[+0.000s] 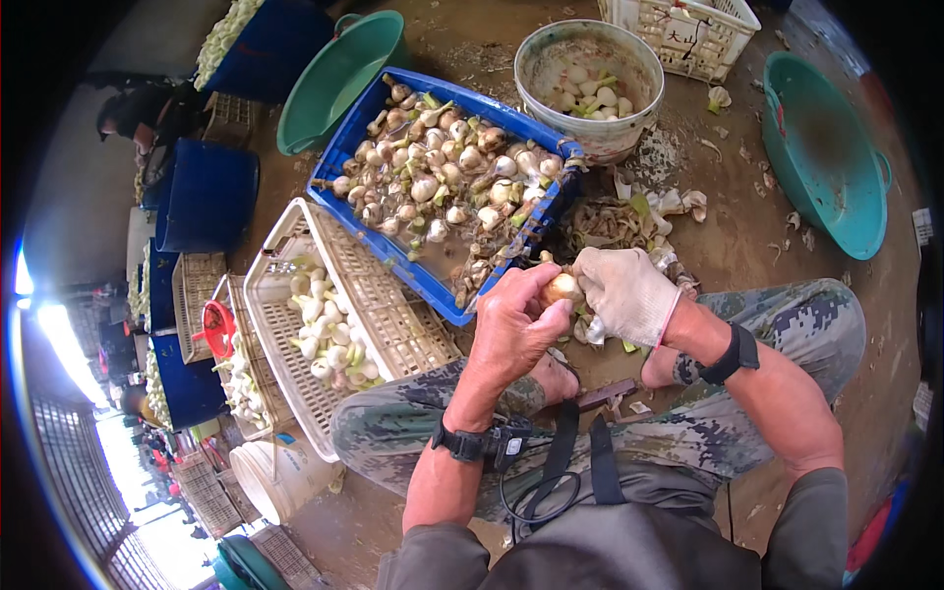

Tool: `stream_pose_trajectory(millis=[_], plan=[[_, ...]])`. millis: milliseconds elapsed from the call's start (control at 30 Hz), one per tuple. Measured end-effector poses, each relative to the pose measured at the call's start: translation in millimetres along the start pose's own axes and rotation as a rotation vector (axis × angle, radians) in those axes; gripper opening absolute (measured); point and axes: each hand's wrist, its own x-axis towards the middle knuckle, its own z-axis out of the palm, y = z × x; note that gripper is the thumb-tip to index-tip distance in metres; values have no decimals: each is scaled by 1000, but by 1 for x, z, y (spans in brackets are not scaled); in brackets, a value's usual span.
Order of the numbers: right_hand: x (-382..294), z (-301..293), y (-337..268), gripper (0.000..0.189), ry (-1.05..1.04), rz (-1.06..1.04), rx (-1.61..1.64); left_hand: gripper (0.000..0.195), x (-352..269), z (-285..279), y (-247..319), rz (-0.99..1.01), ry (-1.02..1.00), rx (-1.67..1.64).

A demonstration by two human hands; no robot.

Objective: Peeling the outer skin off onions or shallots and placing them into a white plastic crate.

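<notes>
My bare left hand [514, 322] grips a brownish garlic bulb [560, 290] between thumb and fingers, above the near right corner of a blue plastic crate. At the bulb's right side is my right hand [627, 295], in a whitish knit glove, its fingers curled closed against the bulb. Whether those fingers also hold a small tool or a strip of skin is hidden. The blue crate [463, 318] contains many unpeeled bulbs [424, 188] in murky water. Beneath and beyond my hands lies a heap of peeled skins [608, 223] on the wet floor.
A white bucket [641, 133] with peeled bulbs stands beyond the crate. Left of my knee, a white plastic basket [273, 369] holds more peeled bulbs. Green tubs [826, 162] stand far right and beyond the crate. Another person [144, 122] is among blue barrels [206, 195] at left.
</notes>
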Motion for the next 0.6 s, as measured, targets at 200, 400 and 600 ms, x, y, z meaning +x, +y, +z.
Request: stream_pose_trajectory(millis=[200,400,600], plan=[[4,-3,-12,15,101,294,455,46,1,3,-11,-108,-26,-590],[0,0,-13,16,95,226,442,46,5,5,-8,-274,-95,-832],[13,-19,-8,19,356,347,719,47,6,9,-24,-204,120,-1123]])
